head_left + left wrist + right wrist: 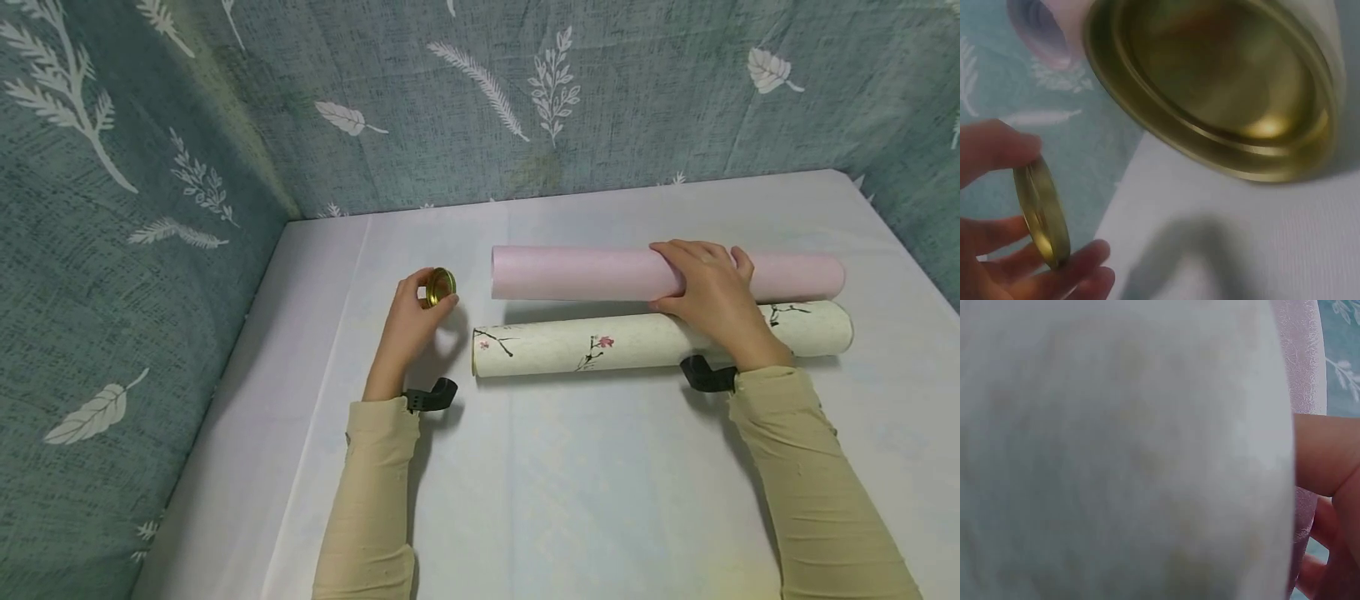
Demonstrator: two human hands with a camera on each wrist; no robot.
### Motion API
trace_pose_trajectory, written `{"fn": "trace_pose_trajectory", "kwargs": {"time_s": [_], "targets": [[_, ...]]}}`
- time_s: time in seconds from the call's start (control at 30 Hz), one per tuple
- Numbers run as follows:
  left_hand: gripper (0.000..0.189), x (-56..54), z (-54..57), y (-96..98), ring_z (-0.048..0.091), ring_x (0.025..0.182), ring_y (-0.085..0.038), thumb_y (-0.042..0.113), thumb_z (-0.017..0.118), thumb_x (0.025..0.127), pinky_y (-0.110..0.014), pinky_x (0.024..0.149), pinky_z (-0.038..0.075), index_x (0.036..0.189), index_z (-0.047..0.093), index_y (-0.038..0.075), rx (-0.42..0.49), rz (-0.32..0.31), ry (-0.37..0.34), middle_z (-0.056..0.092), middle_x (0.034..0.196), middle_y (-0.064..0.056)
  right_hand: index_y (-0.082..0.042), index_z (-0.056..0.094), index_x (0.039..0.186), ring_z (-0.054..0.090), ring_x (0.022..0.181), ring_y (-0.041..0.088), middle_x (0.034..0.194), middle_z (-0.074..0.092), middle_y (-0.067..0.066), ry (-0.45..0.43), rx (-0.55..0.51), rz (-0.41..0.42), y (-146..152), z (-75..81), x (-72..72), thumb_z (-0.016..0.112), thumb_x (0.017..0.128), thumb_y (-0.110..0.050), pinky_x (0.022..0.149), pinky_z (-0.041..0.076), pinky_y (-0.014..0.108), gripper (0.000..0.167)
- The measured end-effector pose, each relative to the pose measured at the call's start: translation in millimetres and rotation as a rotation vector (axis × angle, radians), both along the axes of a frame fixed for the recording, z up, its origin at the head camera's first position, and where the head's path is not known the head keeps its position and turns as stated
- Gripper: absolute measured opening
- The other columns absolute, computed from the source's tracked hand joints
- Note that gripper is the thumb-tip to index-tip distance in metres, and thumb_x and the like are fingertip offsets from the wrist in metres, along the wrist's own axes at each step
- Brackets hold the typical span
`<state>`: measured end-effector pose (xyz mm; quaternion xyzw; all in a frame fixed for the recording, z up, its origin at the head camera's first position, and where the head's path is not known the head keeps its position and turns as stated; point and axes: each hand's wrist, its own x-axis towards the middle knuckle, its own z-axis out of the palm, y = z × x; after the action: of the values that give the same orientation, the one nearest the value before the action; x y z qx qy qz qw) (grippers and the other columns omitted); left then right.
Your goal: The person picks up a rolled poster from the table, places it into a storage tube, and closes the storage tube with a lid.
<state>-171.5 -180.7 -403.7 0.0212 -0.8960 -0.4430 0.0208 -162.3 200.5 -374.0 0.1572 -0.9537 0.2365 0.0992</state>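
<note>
My left hand (408,332) pinches a small round gold lid (441,287) by its rim, thumb on one side and fingers on the other. The left wrist view shows this lid (1042,212) nearly edge-on. My right hand (711,298) grips a pink paper roll (577,273) from above, thumb on its near side. In front lies a cream roll (547,348) with a floral branch print, beneath my right wrist. A gold cap (1222,75) covers the cream roll's left end. The pink roll's left end (1041,31) looks hollow and uncovered.
A white-covered table (570,483) lies under both rolls. Green cloth with white leaf prints (645,92) hangs behind it and at both sides. Each wrist carries a black camera mount (431,395).
</note>
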Motion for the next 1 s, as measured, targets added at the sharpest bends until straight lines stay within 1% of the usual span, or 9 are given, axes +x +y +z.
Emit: {"fn": "trace_pose_trajectory", "kwargs": {"time_s": [0.1,0.2,0.27,0.33,0.5,0.53,0.73,0.77,1.0], "targets": [[0.067,1.7,4.0,1.2,0.050,0.104,-0.019,0.049,0.064,0.076,-0.038,0.082,0.044,0.132,0.039,0.021,0.094,-0.023,0.001,0.040,0.127,-0.001,-0.017,0.045,0.131,0.033,0.119,0.033,0.128,0.046,0.010,-0.008,0.007,0.005,0.2,0.5,0.0,0.079,0.067,-0.018,0.098,0.001,0.059,0.072],[0.068,3.8,8.3,2.2,0.049,0.109,-0.014,0.052,0.065,0.074,-0.038,0.085,0.043,0.132,0.040,0.025,0.169,-0.048,-0.008,0.042,0.129,0.005,-0.018,0.044,0.131,0.032,0.119,0.033,0.129,0.046,0.010,-0.016,0.006,0.011,0.1,1.3,0.4,0.079,0.066,-0.019,0.098,0.001,0.059,0.073],[0.066,4.9,11.2,3.0,0.049,0.109,-0.012,0.049,0.066,0.074,-0.038,0.087,0.042,0.132,0.040,0.028,0.223,-0.072,-0.016,0.043,0.129,0.007,-0.018,0.045,0.130,0.032,0.119,0.033,0.129,0.046,0.010,-0.021,0.007,0.013,-0.1,1.7,0.5,0.079,0.066,-0.019,0.098,0.001,0.059,0.073],[0.065,7.2,16.3,5.1,0.051,0.107,-0.012,0.044,0.066,0.077,-0.037,0.088,0.042,0.133,0.038,0.029,0.270,-0.101,-0.022,0.044,0.128,0.006,-0.018,0.045,0.130,0.032,0.119,0.033,0.129,0.045,0.010,-0.025,0.008,0.015,-0.2,2.0,1.0,0.079,0.066,-0.020,0.098,0.001,0.059,0.072],[0.062,16.6,33.6,13.8,0.056,0.099,-0.020,0.029,0.064,0.082,-0.037,0.088,0.042,0.136,0.033,0.029,0.374,-0.164,-0.033,0.041,0.128,-0.003,-0.017,0.045,0.130,0.032,0.119,0.033,0.129,0.045,0.010,-0.024,0.009,0.027,-0.3,2.5,2.0,0.079,0.067,-0.018,0.098,0.001,0.059,0.072],[0.061,16.6,33.1,14.1,0.057,0.098,-0.021,0.029,0.064,0.082,-0.037,0.088,0.042,0.136,0.033,0.030,0.383,-0.177,-0.031,0.040,0.129,-0.003,-0.017,0.046,0.130,0.032,0.118,0.033,0.129,0.045,0.010,-0.022,0.008,0.030,-0.3,2.4,2.0,0.079,0.067,-0.018,0.098,0.001,0.059,0.072],[0.058,16.5,32.3,17.3,0.057,0.097,-0.022,0.023,0.062,0.084,-0.036,0.087,0.044,0.136,0.035,0.024,0.428,-0.234,-0.032,0.034,0.134,-0.006,-0.017,0.046,0.130,0.032,0.118,0.033,0.129,0.046,0.010,-0.010,0.012,0.028,-0.5,-0.3,1.3,0.079,0.066,-0.017,0.098,0.001,0.058,0.072],[0.058,17.7,34.8,18.9,0.057,0.098,-0.023,0.021,0.062,0.085,-0.036,0.086,0.045,0.136,0.035,0.021,0.436,-0.240,-0.037,0.034,0.134,-0.007,-0.016,0.046,0.130,0.032,0.118,0.033,0.128,0.046,0.010,-0.008,0.012,0.025,-1.0,-1.0,1.3,0.079,0.066,-0.017,0.098,0.001,0.058,0.071],[0.057,16.8,33.2,20.8,0.056,0.099,-0.021,0.024,0.062,0.084,-0.037,0.085,0.046,0.135,0.036,0.022,0.445,-0.264,-0.062,0.041,0.128,-0.005,-0.017,0.046,0.129,0.032,0.119,0.033,0.128,0.046,0.010,0.045,0.005,0.005,-9.6,-8.3,1.1,0.078,0.067,-0.018,0.099,0.000,0.057,0.070]]}}
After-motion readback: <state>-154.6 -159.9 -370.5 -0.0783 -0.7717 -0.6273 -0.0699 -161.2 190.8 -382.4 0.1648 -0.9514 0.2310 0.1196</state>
